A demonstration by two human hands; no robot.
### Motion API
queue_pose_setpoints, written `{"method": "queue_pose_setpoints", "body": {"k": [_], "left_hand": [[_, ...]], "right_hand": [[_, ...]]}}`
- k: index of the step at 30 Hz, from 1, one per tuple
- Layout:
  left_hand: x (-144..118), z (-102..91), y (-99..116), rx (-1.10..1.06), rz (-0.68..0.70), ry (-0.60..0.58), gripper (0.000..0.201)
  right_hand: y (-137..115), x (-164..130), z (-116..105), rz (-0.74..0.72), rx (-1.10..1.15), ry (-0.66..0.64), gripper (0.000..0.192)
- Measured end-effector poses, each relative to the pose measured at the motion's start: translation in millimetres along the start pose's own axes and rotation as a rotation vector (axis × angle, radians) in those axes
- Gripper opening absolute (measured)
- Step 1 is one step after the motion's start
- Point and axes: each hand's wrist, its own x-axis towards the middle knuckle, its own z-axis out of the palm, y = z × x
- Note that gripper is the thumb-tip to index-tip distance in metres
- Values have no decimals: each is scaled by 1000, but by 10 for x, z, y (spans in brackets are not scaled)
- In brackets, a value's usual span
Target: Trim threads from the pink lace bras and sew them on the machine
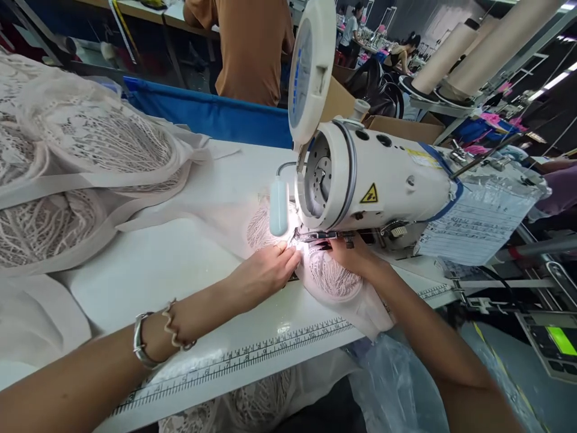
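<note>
My left hand [265, 270] lies flat on the lace piece [331, 276], fingers stretched forward and close together, the fingertips [288, 252] pressing the fabric just short of the needle area. It grips nothing — it only bears down on the cloth. My right hand [354, 255] rests on the same piece from the other side, fingers curled toward the presser foot [315, 237]; whether they pinch the fabric edge I cannot tell, since the lamp glare washes out that spot.

The lace piece lies under and between both hands, on the desk [180, 264], with its near end hanging over the desk edge below my right forearm.

Directly beyond my fingertips stands the sewing machine [374, 180], its white head running off to the right of my right hand. A small lamp [278, 207] hangs just above my left fingertips. Well to the left of my left hand sits a heap of lace garments [81, 162]. A printed ruler strip [252, 355] runs along the desk edge beneath my left forearm, where a bracelet [174, 328] and a watch [142, 349] sit on the wrist. Far beyond the machine, a person in an orange shirt [252, 48] stands.
</note>
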Motion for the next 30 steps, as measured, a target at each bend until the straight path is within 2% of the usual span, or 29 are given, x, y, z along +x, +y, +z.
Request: {"method": "queue_pose_setpoints", "body": {"k": [2, 6, 14, 20, 24, 27, 29, 30], "left_hand": [[0, 16, -4, 49, 7, 11, 40], [-10, 71, 2, 73, -33, 21, 32], [-49, 208, -66, 48, -114, 120, 38], [-51, 144, -245, -64, -102, 93, 33], [-40, 93, -323, -111, -82, 97, 38], [-5, 54, -243, -8, -110, 127, 37], [26, 15, -109, 80, -128, 115, 36], [40, -5, -25, 103, -139, 94, 34]], "right_hand": [[-28, -31, -33, -61, -19, -10, 36], [-104, -73, -91, -137, 11, -117, 62], [-158, -67, -15, -105, 38, -150, 69], [-214, -100, 36, -114, 5, -104, 64], [-271, -121, 13, -80, -12, -60, 46], [-294, -94, 53, -63, 41, -31, 24], [-305, -64, 107, 32, 90, 20, 9], [-307, -52, 136, 99, 106, 56, 10]]}}
